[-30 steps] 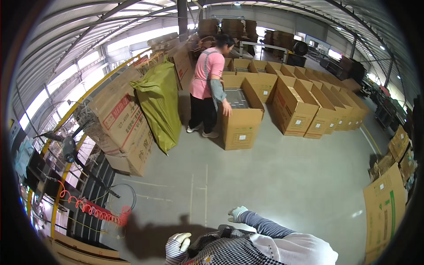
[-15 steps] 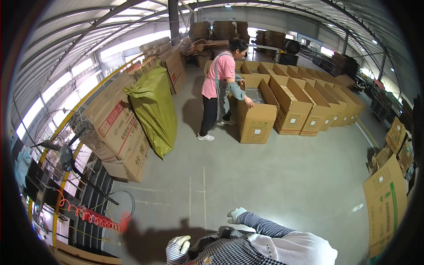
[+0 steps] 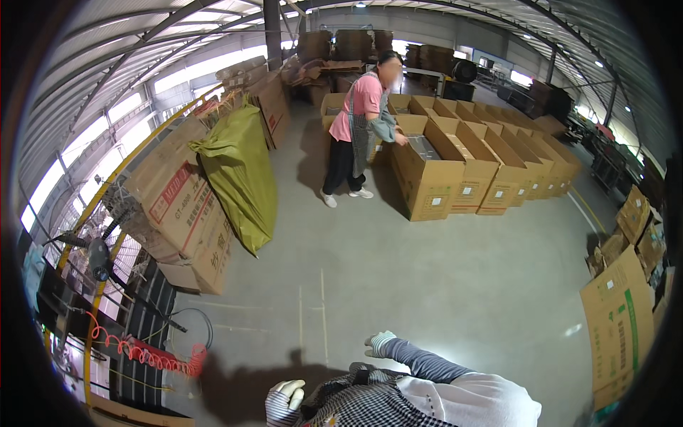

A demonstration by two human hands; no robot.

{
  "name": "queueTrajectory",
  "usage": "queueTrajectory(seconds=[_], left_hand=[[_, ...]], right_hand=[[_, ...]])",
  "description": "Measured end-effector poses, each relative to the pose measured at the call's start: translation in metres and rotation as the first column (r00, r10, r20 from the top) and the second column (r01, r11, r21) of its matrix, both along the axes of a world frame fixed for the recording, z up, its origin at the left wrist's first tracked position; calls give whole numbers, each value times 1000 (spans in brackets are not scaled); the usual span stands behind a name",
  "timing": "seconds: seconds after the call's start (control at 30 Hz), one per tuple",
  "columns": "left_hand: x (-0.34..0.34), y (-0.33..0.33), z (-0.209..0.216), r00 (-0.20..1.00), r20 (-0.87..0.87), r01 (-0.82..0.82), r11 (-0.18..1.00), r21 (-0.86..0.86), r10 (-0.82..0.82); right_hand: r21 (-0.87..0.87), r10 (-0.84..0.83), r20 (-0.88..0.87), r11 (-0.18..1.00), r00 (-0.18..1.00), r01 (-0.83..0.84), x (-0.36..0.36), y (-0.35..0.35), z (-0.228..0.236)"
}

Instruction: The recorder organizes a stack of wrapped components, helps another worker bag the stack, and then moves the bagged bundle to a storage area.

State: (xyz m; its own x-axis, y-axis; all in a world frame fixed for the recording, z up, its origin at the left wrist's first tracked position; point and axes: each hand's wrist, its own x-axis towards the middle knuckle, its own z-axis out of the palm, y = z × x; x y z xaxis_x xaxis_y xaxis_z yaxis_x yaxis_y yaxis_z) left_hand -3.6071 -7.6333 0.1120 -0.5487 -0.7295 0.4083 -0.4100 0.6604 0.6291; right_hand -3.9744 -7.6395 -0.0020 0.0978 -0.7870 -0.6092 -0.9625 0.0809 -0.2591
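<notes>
My left hand [image 3: 286, 398], in a white striped glove, is low in the picture beside my checked apron [image 3: 356, 398]. Its fingers are loosely bent, with nothing visible in them. Farther right, my right hand [image 3: 380, 344] hangs over the grey floor [image 3: 427, 285], also gloved, its fingers slightly apart and holding nothing I can see. Across the floor a person in a pink top [image 3: 366, 96] stands at a tall open carton [image 3: 434, 188], one hand at its left rim. Something grey and flat [image 3: 423, 146] shows inside that carton.
Rows of open cartons [image 3: 526, 167] extend right and back. On the left stand a green sack [image 3: 242, 178], large printed cardboard boxes [image 3: 188, 213], a fan [image 3: 99, 257] and a red coiled hose [image 3: 153, 356]. A flat cardboard sheet [image 3: 619, 327] leans at the right.
The person has pushed the near carton right, against the row, and shifted their feet. My view has turned slightly. My hands keep nearly the same pose.
</notes>
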Motion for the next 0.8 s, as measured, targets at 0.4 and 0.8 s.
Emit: queueTrajectory(seconds=[0.4,0.8], left_hand=[[10,16,-3,997,31,-59,986,-155,64],[42,111,36,831,59,-508,711,487,553]], right_hand=[[128,177,0,976,984,-176,20,-23,-20],[63,398,87,912,913,-404,85,-99,-61]])
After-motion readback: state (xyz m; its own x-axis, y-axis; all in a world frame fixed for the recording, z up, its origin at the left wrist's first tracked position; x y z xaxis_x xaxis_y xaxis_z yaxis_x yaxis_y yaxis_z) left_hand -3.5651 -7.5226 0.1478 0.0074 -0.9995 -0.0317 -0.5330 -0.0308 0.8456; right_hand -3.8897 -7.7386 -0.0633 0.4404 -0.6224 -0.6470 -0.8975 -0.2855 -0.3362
